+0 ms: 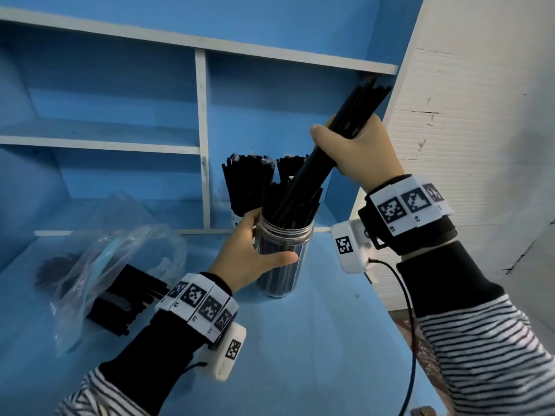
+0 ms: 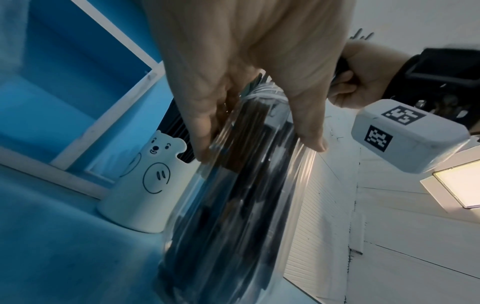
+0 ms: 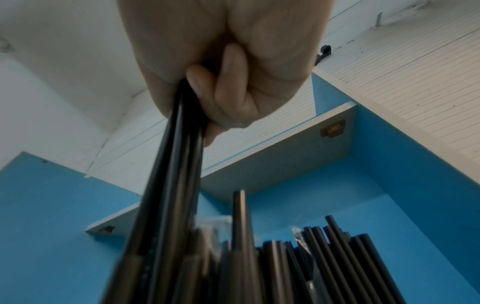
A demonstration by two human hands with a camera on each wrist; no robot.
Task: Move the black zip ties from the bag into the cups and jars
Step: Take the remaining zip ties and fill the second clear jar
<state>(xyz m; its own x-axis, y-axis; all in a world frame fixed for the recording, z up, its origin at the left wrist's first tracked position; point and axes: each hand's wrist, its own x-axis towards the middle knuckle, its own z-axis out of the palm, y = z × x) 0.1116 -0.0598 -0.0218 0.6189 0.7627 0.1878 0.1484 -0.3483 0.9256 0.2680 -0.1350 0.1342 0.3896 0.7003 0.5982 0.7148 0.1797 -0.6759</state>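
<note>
Holding the clear jar [image 1: 282,253] steady on the tabletop [image 1: 300,355], the left hand [image 1: 249,253] wraps it. The right hand [image 1: 357,148], at one o'clock, squeezes a zip tie bunch [image 1: 315,163] going in. More wait in the bag [image 1: 114,283] at nine o'clock.

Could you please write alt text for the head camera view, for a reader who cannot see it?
A right hand lowers a bundle of black zip ties into a clear jar that the left hand steadies on a blue desk. A plastic bag with more ties lies to the left.

Blue desk [image 1: 300,355]: jar [image 1: 282,265], bag [image 1: 90,280], cup [image 2: 140,195]
</note>
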